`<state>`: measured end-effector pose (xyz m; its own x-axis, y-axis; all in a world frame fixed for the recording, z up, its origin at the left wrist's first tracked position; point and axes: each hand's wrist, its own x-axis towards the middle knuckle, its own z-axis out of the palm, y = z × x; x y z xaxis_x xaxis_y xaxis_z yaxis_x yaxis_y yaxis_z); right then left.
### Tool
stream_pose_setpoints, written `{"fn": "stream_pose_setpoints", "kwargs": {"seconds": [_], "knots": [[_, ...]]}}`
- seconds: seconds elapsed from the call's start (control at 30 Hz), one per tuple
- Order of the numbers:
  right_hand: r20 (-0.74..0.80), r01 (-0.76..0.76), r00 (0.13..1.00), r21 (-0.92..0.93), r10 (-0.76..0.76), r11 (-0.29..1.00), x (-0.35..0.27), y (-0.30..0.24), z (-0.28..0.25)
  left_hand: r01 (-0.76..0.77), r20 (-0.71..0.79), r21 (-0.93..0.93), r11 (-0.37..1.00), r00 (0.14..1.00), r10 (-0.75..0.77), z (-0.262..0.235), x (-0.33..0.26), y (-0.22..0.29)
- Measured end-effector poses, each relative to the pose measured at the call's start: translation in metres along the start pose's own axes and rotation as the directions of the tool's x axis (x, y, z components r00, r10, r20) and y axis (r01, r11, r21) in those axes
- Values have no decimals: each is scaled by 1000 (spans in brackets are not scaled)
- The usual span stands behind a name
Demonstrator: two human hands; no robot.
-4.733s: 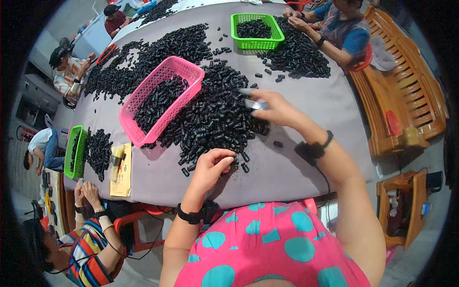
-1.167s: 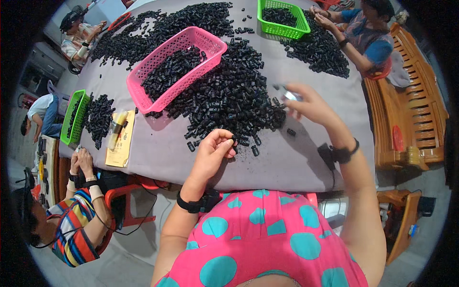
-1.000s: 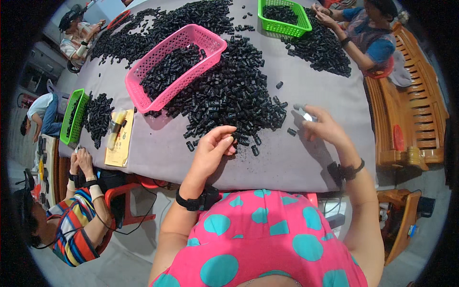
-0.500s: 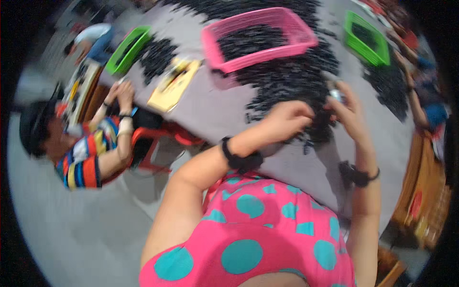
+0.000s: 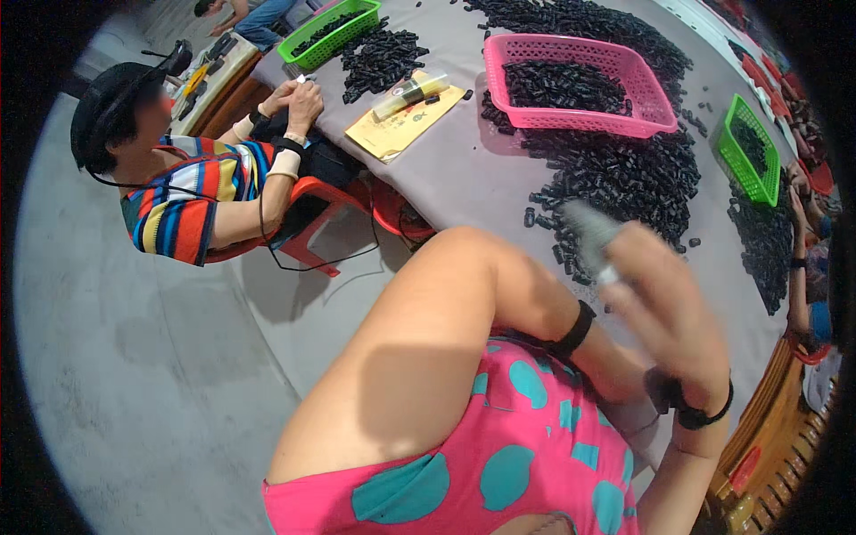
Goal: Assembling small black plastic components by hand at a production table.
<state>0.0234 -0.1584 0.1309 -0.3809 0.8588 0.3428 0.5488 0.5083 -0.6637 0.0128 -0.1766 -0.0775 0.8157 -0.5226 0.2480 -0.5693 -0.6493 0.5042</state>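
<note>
My right hand (image 5: pixel 664 303) is raised over the near edge of the pile and smeared by motion. Its fingers are closed around a blurred grey object (image 5: pixel 593 239) with a whitish part, whose kind I cannot make out. My left arm is bent sharply, so my left hand (image 5: pixel 615 367) lies at my right wrist, beside the black wristband (image 5: pixel 704 412). Its fingers are hidden there. Beyond my hands spreads a heap of small black cylindrical pieces (image 5: pixel 624 183). A pink perforated basket (image 5: pixel 580 120), partly filled with the same pieces, stands on the heap's far side.
On the grey-covered table (image 5: pixel 446 169), a yellow envelope (image 5: pixel 388 134) lies under a clear tube (image 5: pixel 410 96). Green baskets (image 5: pixel 330 40) stand left and right. A person in a striped shirt (image 5: pixel 201 196) sits at left, near a red stool (image 5: pixel 325 214). More people work at right.
My left hand has left the heap and come down to my right wrist. My right hand has drawn nearer to me. The view has turned, shifting the table rightward.
</note>
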Motion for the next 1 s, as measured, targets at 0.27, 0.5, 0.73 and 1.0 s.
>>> {"fn": "stream_pose_setpoints", "kwargs": {"seconds": [0.27, 0.5, 0.73, 1.0], "knots": [[422, 210, 859, 228, -291, 951, 54, -59, 28, 94, -36, -12, 995, 995, -95, -41, -31, 34], [452, 135, 873, 140, -185, 981, 61, -40, 47, 142, -72, -27, 990, 987, -143, 8, -32, 1], [282, 211, 890, 441, -359, 872, 77, -45, 57, 149, -89, -57, 987, 984, -154, 15, -30, -1], [510, 230, 835, 15, -205, 973, 98, -42, 69, 186, -112, -87, 979, 974, -196, 19, -37, -1]]}}
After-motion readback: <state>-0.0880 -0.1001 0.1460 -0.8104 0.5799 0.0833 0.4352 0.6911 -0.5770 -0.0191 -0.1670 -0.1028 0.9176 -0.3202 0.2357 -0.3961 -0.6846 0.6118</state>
